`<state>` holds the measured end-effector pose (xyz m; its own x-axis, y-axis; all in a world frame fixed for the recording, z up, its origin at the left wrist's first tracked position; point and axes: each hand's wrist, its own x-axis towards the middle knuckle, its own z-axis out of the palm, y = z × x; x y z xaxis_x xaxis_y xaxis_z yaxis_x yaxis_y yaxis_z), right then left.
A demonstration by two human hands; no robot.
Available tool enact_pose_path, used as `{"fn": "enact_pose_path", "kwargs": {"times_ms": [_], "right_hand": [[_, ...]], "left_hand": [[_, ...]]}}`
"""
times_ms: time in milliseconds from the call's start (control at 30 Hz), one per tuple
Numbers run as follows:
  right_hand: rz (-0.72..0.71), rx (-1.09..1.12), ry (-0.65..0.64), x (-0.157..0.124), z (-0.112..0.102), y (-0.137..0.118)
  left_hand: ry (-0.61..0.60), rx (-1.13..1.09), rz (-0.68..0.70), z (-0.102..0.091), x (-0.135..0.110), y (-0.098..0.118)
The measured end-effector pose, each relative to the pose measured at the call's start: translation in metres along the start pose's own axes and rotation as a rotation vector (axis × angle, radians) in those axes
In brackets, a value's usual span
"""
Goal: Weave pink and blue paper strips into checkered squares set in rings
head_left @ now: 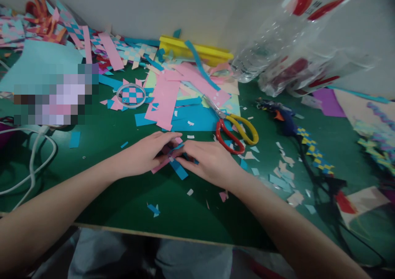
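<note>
Both hands meet over the near middle of the green table. Between them are folded blue and pink paper strips (180, 170), crossing one another, with ends sticking out below the fingers. My left hand (147, 150) pinches the strips from the left, its thumb and fingers curled. From the right, my right hand (207, 157) grips them with bent fingers; its fingertips partly hide the crossing. Just beyond the right hand lie scissors (221, 115) with one red and one yellow handle, blades pointing away. Pink paper sheets (166, 100) and a blue sheet (191, 118) lie behind the hands.
A round frame (131, 96) with woven pink and blue paper sits at left-centre. Plastic bottles (256, 52) lean at the back right, near a yellow holder (194, 50). A white cable (32, 163) loops at left. Paper scraps (284, 174) and a dark cord (311, 176) lie at right.
</note>
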<state>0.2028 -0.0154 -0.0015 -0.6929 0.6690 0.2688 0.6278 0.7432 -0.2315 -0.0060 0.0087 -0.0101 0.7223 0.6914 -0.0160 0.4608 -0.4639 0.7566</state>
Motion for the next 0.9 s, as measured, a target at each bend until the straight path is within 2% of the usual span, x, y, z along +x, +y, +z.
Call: {"fn": "enact_pose_path", "kwargs": {"times_ms": [133,400,733,900], "right_hand": [[0.082,0.099,0.072,-0.006,0.006,-0.005],[0.225,0.152,0.156,-0.007,0.020,-0.018],[0.388,0.270,0.163,-0.004,0.022,-0.029],[0.392,0.317,0.188,-0.006,0.023,-0.027]], "left_hand": [[0.016,-0.035,0.035,0.001,0.000,0.000],[0.016,-0.033,0.041,0.002,0.000,-0.002],[0.028,-0.022,0.063,0.003,0.000,-0.004],[0.008,-0.022,0.042,0.002,0.000,-0.004]]}}
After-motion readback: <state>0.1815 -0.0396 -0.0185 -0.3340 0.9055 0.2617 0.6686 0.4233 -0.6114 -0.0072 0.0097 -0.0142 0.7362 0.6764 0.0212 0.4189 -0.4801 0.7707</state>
